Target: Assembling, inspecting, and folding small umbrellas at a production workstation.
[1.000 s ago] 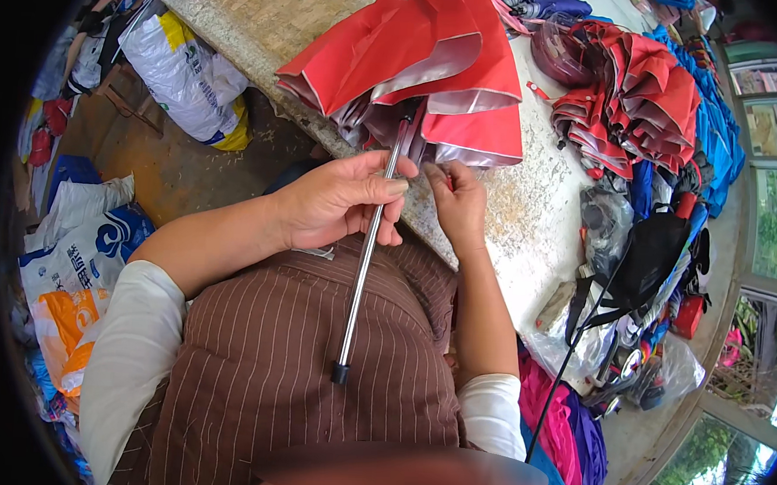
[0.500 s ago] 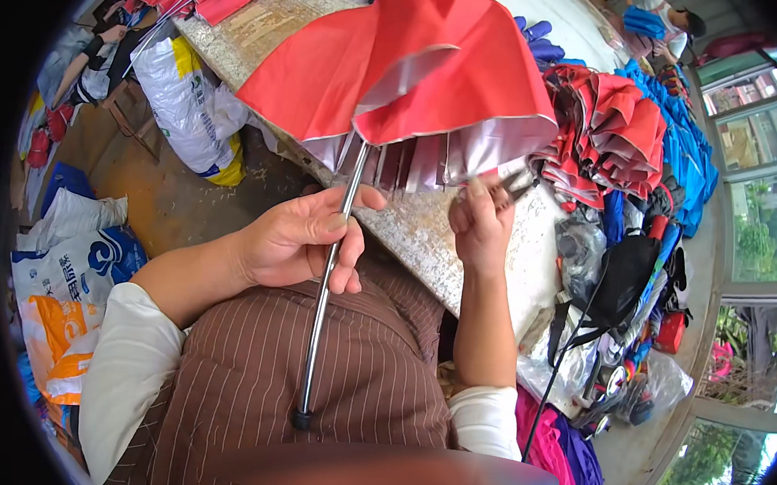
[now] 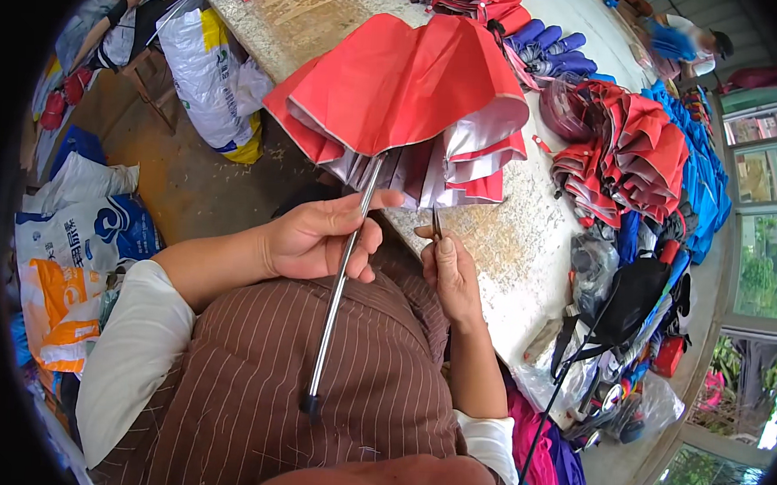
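A red umbrella with a silvery lining hangs half folded in front of me, its canopy over the table's edge. My left hand is closed around its shiny metal shaft, thumb on top and index finger stretched toward the canopy. The shaft slants down to a black end cap against my striped brown apron. Just below the canopy's lower edge, my right hand pinches a small dark pointed tool, which looks like thread snips. Its tip points up at the silvery lining; contact cannot be made out.
Folded red umbrellas lie on the worn table at right, beside blue ones and purple ones. A black bag sits at the right edge. White sacks stand on the left floor. Other people work at the far corners.
My right hand has moved left and inward, bringing the pointed tool under the canopy's edge. The canopy has dropped lower and closed in somewhat; my left hand keeps hold of the shaft.
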`<state>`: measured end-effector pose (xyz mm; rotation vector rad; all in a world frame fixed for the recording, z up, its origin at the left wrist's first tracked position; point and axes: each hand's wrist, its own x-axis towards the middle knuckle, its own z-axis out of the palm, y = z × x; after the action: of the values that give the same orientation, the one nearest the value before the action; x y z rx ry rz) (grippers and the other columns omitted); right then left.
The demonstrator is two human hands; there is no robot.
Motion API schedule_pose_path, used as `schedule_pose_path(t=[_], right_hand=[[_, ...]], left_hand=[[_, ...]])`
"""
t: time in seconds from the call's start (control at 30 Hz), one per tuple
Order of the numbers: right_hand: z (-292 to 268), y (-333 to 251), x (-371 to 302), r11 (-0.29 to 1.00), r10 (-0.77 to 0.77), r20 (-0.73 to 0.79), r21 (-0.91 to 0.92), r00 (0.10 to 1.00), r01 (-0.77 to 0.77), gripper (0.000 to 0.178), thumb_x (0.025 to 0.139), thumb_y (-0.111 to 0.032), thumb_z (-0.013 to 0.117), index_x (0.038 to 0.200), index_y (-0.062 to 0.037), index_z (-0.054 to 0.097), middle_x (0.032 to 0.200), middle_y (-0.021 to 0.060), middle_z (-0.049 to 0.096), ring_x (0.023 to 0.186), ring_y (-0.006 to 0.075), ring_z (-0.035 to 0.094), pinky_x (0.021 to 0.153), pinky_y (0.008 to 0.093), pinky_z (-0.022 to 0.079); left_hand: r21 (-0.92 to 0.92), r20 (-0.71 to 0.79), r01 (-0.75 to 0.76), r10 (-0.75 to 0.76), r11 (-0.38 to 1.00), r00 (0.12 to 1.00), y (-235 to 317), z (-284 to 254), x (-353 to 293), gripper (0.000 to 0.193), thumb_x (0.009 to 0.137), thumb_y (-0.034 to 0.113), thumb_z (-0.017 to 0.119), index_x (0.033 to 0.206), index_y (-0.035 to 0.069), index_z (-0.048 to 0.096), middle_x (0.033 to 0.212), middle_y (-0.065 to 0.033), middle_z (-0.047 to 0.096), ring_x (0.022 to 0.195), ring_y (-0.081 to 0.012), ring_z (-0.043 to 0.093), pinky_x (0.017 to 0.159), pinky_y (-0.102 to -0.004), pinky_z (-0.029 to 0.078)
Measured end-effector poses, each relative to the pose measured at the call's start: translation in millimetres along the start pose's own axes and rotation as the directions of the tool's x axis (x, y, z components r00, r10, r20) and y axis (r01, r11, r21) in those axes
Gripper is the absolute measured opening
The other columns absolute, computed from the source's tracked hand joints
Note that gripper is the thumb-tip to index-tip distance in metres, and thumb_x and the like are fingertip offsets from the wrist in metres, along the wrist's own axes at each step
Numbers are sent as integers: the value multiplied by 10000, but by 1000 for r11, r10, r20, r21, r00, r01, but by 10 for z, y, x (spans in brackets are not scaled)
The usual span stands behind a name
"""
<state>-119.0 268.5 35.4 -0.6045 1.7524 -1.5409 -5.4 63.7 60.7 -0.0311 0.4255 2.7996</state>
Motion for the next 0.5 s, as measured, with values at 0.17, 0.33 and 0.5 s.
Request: schedule_pose_path(t=[0.17,0.33,0.5], right_hand=[[113,36,62,988,69,3,136,998,-69,485,946,-447,325,1069,-15,510,668,-28,410,531,51,355,479,184,276],[202,107,79,981,108,-4,160,994,-106,476,949,-436,327,1067,-13,510,675,-26,414,539,53,362,480,185,278],[255,89,69,979,142,-8,151,990,-139,469,948,-428,336,1073,-10,508,680,-21,421,539,58,366,478,187,282]], left_hand=[[-21,81,21,-20,1000,996,38,-119,-114,481,932,176,423,1362,93,223,880,-116,587,762,-247,628,784,-437,491],[-7,106,23,-22,1000,994,31,-189,-117,474,930,190,433,1350,89,238,884,-124,595,781,-253,632,798,-448,486],[37,73,5,-8,999,997,49,-207,-162,455,926,202,446,1329,81,276,895,-127,598,782,-251,632,799,-446,483]])
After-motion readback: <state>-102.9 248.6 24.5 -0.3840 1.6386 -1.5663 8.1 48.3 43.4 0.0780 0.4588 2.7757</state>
